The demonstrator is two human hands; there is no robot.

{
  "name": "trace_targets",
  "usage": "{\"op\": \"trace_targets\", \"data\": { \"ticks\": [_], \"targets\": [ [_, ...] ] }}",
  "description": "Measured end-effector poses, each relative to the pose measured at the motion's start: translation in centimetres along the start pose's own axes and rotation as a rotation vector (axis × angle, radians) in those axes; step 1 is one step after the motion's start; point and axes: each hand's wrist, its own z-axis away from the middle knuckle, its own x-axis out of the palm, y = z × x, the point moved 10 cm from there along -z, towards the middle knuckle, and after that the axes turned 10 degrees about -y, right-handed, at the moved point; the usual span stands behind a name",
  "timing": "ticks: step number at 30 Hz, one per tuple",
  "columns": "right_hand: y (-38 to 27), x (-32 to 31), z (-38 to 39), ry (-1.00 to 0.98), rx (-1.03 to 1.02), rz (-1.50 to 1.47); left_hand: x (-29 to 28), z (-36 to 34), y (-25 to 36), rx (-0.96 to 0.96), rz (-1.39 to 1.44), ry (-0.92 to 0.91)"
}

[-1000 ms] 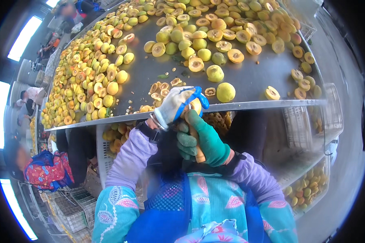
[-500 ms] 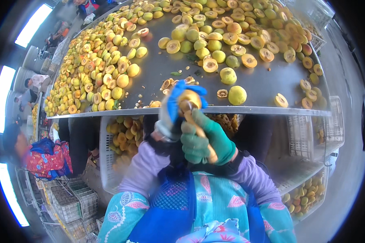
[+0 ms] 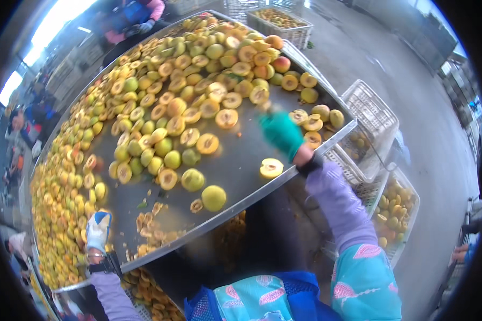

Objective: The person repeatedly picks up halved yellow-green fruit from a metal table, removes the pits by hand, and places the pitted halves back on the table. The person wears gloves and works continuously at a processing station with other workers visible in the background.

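Note:
My left hand (image 3: 98, 230), in a white and blue glove, is at the near left of the metal table (image 3: 241, 147), beside a pile of halved yellow peaches (image 3: 64, 208). Its fingers point away from me, and whatever lies under them is hidden. Over the table's right part is my right hand (image 3: 281, 134) in a green glove, blurred by motion and closed. A tan end of the wooden-handled tool (image 3: 269, 107) seems to stick out of it, close to several peach halves. A single cut peach half (image 3: 271, 168) lies below this hand, near the front edge.
More peaches (image 3: 166, 150) lie mid-table, with a whole peach (image 3: 213, 198) and loose pits (image 3: 150, 222) near the front edge. White plastic crates (image 3: 369, 109) stand at the right, one crate (image 3: 412, 214) with fruit. Another person (image 3: 136, 21) works beyond the far edge.
My view has turned to the right. My hands, together on a peach with the tool, have parted: the left to the left-hand pile, the right out over the table's right side.

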Motion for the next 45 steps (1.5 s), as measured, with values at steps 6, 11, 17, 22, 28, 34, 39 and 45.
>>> {"op": "trace_targets", "data": {
  "ticks": [6,11,17,22,28,34,39,45],
  "targets": [
    [15.5,-10.4,-8.0,0.248,0.558,-0.131,1.2,-15.4,4.9,0.039,-0.151,0.205],
    [21.1,-8.5,-16.4,0.35,0.52,-0.052,2.5,-28.3,1.7,-0.139,-0.013,0.114],
    [25.3,-2.8,-22.6,0.299,0.498,-0.342,4.5,-35.2,10.3,0.283,0.039,0.005],
    [24.2,-0.4,-25.8,0.261,0.276,-0.197,6.0,-38.1,17.9,0.584,-0.124,0.048],
    [11.0,3.8,-22.1,0.264,-0.385,0.513,13.1,-31.9,29.7,0.524,-0.205,-0.155],
    [1.7,12.7,-18.2,-0.038,0.247,-0.242,13.2,-25.6,26.3,0.488,-0.415,-0.179],
    [-3.7,15.5,-12.7,-0.189,0.263,-0.271,13.1,-20.6,20.0,0.511,-0.42,-0.167],
    [-10.7,16.5,-8.9,-0.339,0.077,-0.427,10.6,-12.0,14.8,0.237,-0.416,-0.288]
  ]
}}
